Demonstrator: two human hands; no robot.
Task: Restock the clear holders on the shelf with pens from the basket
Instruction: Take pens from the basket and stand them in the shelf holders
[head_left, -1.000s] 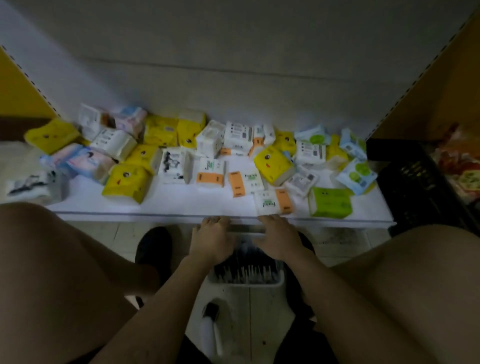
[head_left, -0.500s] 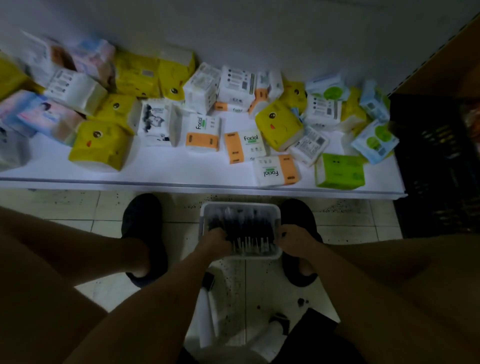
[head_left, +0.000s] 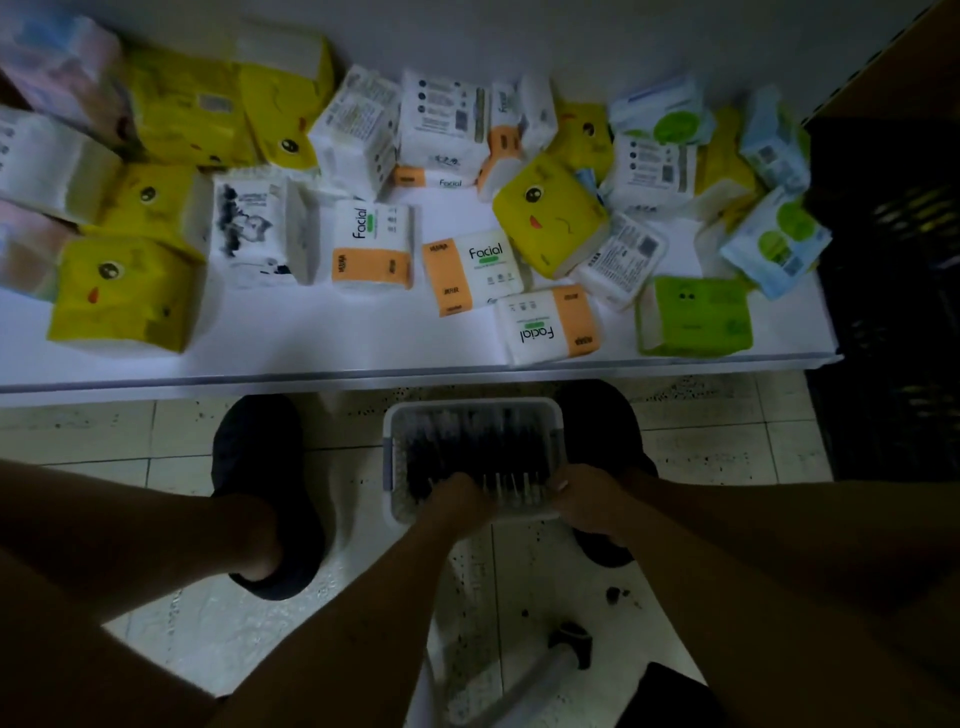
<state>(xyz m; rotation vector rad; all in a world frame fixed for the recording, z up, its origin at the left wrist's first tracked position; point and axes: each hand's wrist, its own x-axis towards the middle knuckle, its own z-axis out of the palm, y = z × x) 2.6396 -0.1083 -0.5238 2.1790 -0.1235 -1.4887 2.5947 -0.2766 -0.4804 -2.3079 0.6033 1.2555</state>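
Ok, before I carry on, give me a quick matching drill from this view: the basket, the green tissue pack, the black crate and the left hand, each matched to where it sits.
Things:
1. basket
2. green tissue pack
3. black crate
4. left hand

Places:
A. past the right end of the shelf
B. on the floor between the shoes
C. among the pens at the basket's near end
D. near the shelf's front right corner

Pairs: 1-B, 2-D, 3-A, 4-C
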